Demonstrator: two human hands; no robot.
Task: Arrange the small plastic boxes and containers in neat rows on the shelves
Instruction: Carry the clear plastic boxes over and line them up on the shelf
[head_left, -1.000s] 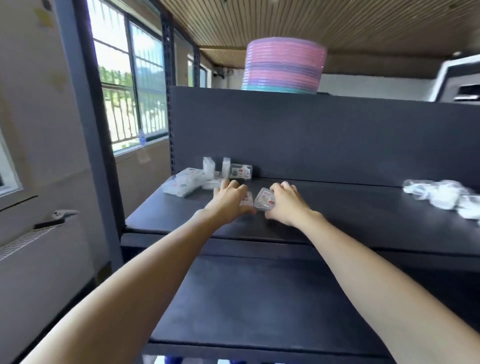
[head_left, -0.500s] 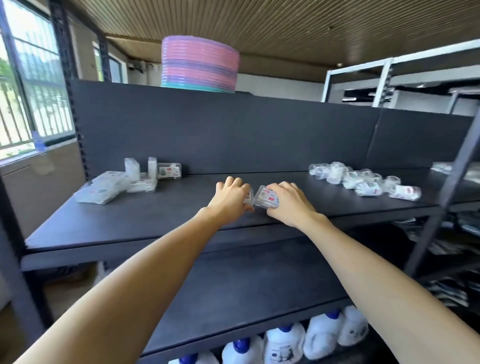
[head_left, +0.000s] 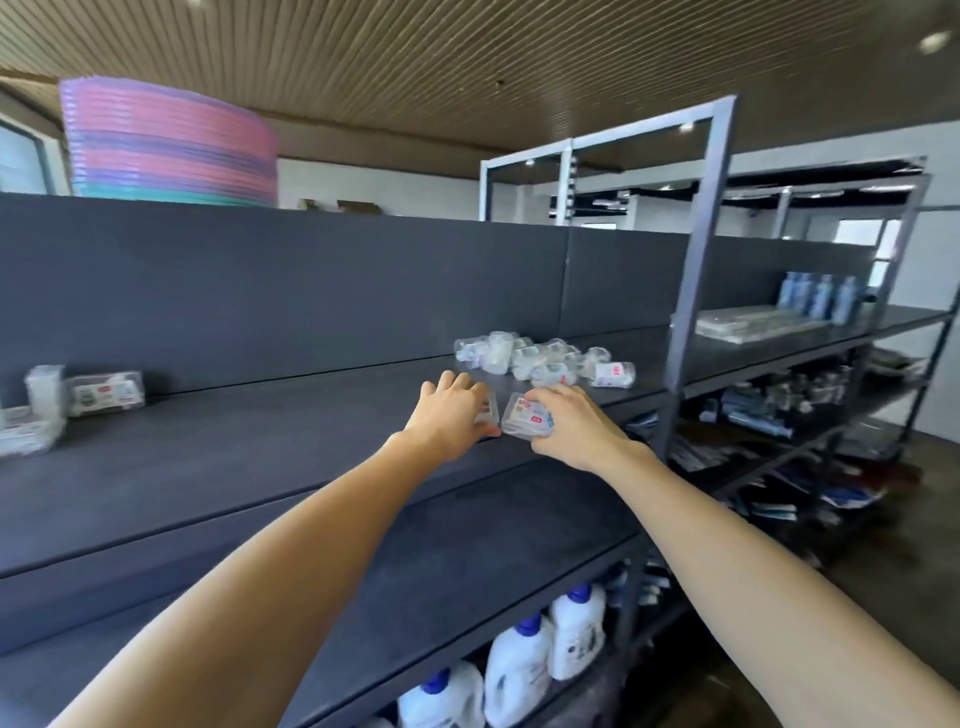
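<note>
Left hand (head_left: 451, 415): fingers curled over a small clear box (head_left: 487, 410), on the dark shelf (head_left: 208, 457).
Right hand (head_left: 566, 426): grips a second clear box (head_left: 524, 415), just right of the first.
Loose containers (head_left: 540, 358): piled behind both hands, near the shelf's back panel.

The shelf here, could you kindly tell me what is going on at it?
A person is sorting small clear boxes on the dark shelf. The left hand grips one box and the right hand grips another, side by side near the front edge. A loose pile of containers lies behind them, and a few boxes stand at the far left.
</note>
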